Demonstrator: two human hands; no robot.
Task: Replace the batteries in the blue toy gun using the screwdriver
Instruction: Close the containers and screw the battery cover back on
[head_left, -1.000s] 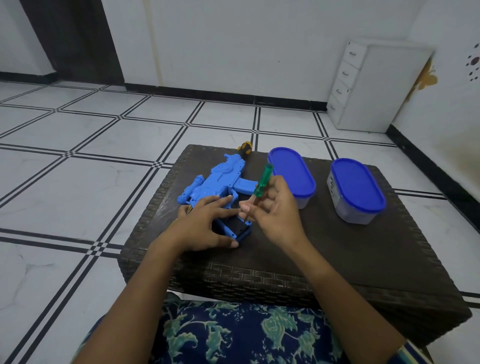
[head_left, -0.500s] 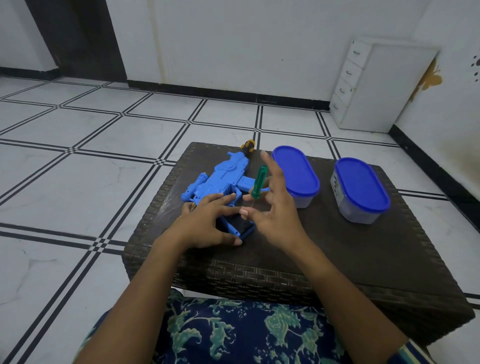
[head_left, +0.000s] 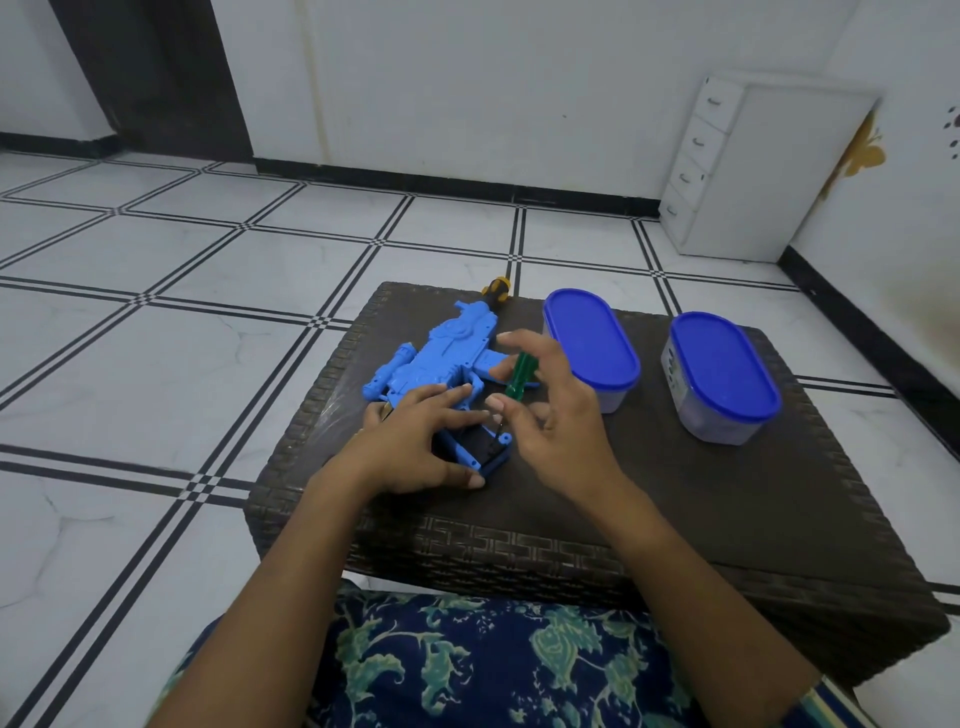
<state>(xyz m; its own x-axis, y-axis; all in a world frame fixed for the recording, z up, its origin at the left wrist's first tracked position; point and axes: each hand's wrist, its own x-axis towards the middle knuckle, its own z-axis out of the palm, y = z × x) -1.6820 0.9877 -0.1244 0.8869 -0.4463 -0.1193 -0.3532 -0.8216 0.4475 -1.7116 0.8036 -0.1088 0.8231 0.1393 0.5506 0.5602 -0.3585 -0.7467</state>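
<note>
— Where's the blue toy gun?

— Flat on the bench, in its left half. The body runs from the far edge toward the middle, and the grip points to the near edge.

— And the left hand?

— It lies over the grip. The fingers are fairly straight and a little spread, pressing on the blue plastic, with the thumb along the near end. A dark opening in the grip shows just past the fingertips.

— The right?

— The right hand pinches the green-handled screwdriver between thumb and curled fingers, with the forefinger lifted above the handle. The tool stands nearly upright, leaning a little away, with its shaft down at the far right corner of that dark opening. The tip seems to touch the plastic there, but it's too small to be sure.

— What else is on the bench?

— A black-and-yellow tool handle at the far edge, just beyond the gun. Two oval tubs with blue lids: one tub by the middle of the far edge, just beside the right hand, and the other tub toward the far right corner.

— Around it?

— White tiled floor with dark lines, and a white drawer unit against the wall.
</note>
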